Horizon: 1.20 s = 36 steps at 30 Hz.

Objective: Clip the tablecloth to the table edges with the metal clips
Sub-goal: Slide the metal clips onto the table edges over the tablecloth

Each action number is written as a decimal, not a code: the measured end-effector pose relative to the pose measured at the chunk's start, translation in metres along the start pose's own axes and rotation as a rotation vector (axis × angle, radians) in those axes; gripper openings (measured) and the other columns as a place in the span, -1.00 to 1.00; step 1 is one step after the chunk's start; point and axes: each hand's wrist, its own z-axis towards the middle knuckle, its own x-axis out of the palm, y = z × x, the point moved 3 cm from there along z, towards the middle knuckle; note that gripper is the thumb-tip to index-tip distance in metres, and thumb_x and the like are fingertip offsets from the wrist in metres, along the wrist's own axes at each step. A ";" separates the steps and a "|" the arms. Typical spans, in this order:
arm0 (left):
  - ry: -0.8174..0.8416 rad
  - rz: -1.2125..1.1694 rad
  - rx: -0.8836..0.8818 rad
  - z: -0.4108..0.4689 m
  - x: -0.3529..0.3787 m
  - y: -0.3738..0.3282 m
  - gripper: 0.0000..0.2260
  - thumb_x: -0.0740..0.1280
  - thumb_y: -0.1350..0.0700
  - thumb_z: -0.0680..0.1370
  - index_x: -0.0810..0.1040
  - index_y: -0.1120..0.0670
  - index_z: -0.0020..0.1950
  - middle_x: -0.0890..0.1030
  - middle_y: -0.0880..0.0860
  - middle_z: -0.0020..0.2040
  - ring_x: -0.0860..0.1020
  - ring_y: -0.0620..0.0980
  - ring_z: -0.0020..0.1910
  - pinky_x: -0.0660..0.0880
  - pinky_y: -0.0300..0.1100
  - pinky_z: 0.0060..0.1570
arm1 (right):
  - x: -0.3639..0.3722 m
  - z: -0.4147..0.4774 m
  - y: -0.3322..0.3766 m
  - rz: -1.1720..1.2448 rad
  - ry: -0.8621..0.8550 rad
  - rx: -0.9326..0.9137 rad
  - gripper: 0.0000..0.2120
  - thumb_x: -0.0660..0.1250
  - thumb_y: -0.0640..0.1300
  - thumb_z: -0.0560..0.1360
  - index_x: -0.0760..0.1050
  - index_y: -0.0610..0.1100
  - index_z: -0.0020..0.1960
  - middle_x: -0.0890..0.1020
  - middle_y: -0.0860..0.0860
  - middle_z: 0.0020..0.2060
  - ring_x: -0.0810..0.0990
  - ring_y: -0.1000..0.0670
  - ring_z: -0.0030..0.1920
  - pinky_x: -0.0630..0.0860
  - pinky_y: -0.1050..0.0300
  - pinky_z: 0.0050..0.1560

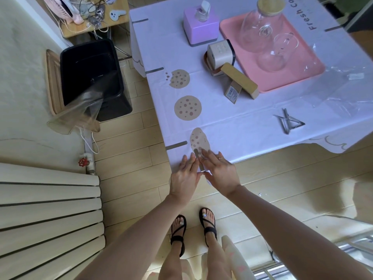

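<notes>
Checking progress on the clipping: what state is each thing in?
Tablecloth: spread, draped over the edges.
Side clips: fitted on.
Near-edge clip: across the edge, between both hands.
Left hand: fingers straight, beside that clip.
Right hand: fingers straight, on that clip.
Spare clips: loose pile.
Carafe: lidded.
Bin: open.

The person wears black strappy sandals [210, 231] (ring [221, 158] on right hand [220, 170]).
</notes>
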 end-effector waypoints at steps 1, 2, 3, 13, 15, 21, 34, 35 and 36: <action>-0.017 -0.024 0.000 -0.003 -0.002 0.005 -0.49 0.59 -0.01 0.23 0.63 0.10 0.13 0.62 0.01 0.17 0.60 0.00 0.13 0.60 -0.21 -0.18 | -0.001 0.000 0.001 -0.013 -0.003 -0.005 -0.43 0.59 -0.14 0.12 0.60 -0.11 0.13 0.62 -0.01 0.15 0.65 -0.07 0.04 0.57 0.05 0.05; -0.025 -0.035 0.008 -0.007 -0.003 0.009 -0.46 0.59 0.02 0.24 0.61 0.13 0.18 0.59 0.03 0.22 0.58 0.01 0.18 0.61 -0.17 -0.08 | -0.001 0.000 0.001 -0.031 -0.004 -0.011 -0.41 0.60 -0.12 0.12 0.60 -0.11 0.14 0.62 0.00 0.15 0.65 -0.07 0.03 0.58 0.07 0.04; -0.024 -0.033 0.017 -0.012 -0.004 0.013 -0.43 0.58 0.04 0.25 0.58 0.16 0.21 0.56 0.06 0.26 0.54 0.04 0.23 0.59 -0.13 0.01 | -0.002 0.000 0.002 -0.048 0.000 -0.014 -0.39 0.61 -0.06 0.13 0.59 -0.09 0.16 0.62 0.01 0.14 0.65 -0.06 0.02 0.58 0.09 0.03; 0.030 0.096 -0.040 -0.023 0.001 0.022 -0.41 0.54 0.02 0.31 0.52 0.22 0.27 0.48 0.17 0.33 0.47 0.14 0.30 0.51 0.09 0.16 | 0.003 -0.002 -0.001 -0.034 0.016 -0.010 -0.43 0.58 -0.05 0.21 0.57 -0.08 0.20 0.60 -0.04 0.18 0.64 -0.10 0.08 0.55 -0.03 0.12; 0.023 0.086 -0.039 -0.021 -0.001 0.016 -0.47 0.46 0.01 0.40 0.50 0.24 0.28 0.45 0.20 0.35 0.43 0.17 0.33 0.47 0.13 0.19 | 0.003 -0.003 -0.001 -0.024 0.041 -0.011 -0.42 0.57 -0.02 0.23 0.56 -0.08 0.22 0.59 -0.04 0.20 0.62 -0.09 0.11 0.53 -0.04 0.16; 0.035 0.012 -0.017 -0.008 -0.003 -0.003 -0.49 0.47 0.06 0.38 0.52 0.25 0.26 0.49 0.17 0.32 0.47 0.16 0.30 0.54 0.06 0.12 | -0.010 -0.004 -0.005 0.039 0.007 -0.023 -0.48 0.61 -0.01 0.17 0.61 -0.05 0.10 0.61 0.00 0.17 0.65 -0.01 -0.01 0.56 0.13 0.05; 0.221 0.118 0.006 0.010 -0.008 -0.009 -0.38 0.64 -0.06 0.07 0.66 0.15 0.07 0.66 0.07 0.09 0.64 0.03 0.05 0.58 -0.23 -0.21 | 0.002 0.004 -0.001 -0.020 0.068 -0.029 -0.50 0.61 -0.02 0.14 0.62 -0.02 0.06 0.62 -0.02 0.14 0.66 -0.04 -0.05 0.62 0.10 -0.11; 0.225 0.119 0.007 0.010 -0.007 -0.009 -0.38 0.63 -0.05 0.08 0.66 0.15 0.07 0.65 0.08 0.09 0.64 0.04 0.05 0.59 -0.23 -0.20 | 0.000 0.004 -0.001 -0.005 0.070 -0.023 -0.48 0.62 -0.01 0.12 0.63 -0.02 0.06 0.62 -0.02 0.14 0.66 -0.03 -0.05 0.62 0.11 -0.11; 0.226 0.125 0.011 0.010 -0.007 -0.009 -0.40 0.63 -0.05 0.10 0.65 0.16 0.08 0.65 0.09 0.10 0.64 0.05 0.05 0.59 -0.22 -0.19 | -0.004 0.004 0.000 0.017 0.069 -0.009 -0.48 0.62 -0.01 0.10 0.64 -0.01 0.05 0.63 0.00 0.12 0.66 -0.02 -0.06 0.61 0.12 -0.13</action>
